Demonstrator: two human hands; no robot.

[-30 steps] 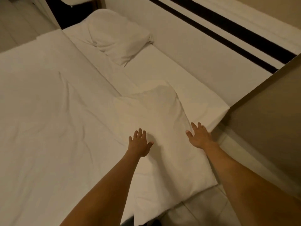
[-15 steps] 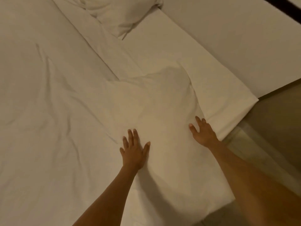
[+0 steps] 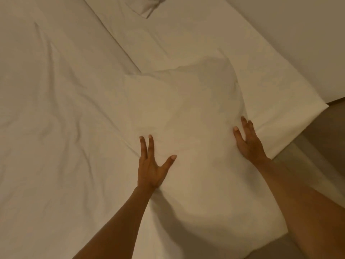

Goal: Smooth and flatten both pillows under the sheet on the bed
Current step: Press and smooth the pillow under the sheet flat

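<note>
A white bed point(image 3: 291, 101) fills the dim, warm-lit view, its corner jutting out toward the darker floor, and a wrinkled sheet point(image 3: 56, 128) is spread over nearly all of it. The near pillow point(image 3: 186, 109) shows as a soft hump under that sheet, just inside the bed corner. The left hand point(image 3: 152, 168) lies flat on the hump's near-left flank, fingers spread and thumb splayed, grip released, palm down on the cloth. The right hand point(image 3: 249, 142) is also released and flat, pressed along the hump's right edge, just beside the folded border at the bed corner. Compared with a second ago, both hands have slid further up the hump and the view has closed in and tipped downward, so the person is leaning into the stroke; the bulge now sits ahead of the fingertips rather than under the palms. That reads as a smoothing pass on the near pillow, under way but unfinished, since creases fan out to the left of the hump. The far pillow point(image 3: 149, 6) is only a crumpled corner at the top edge, well beyond the hump, uncovered and apparently still waiting for its turn.
</note>
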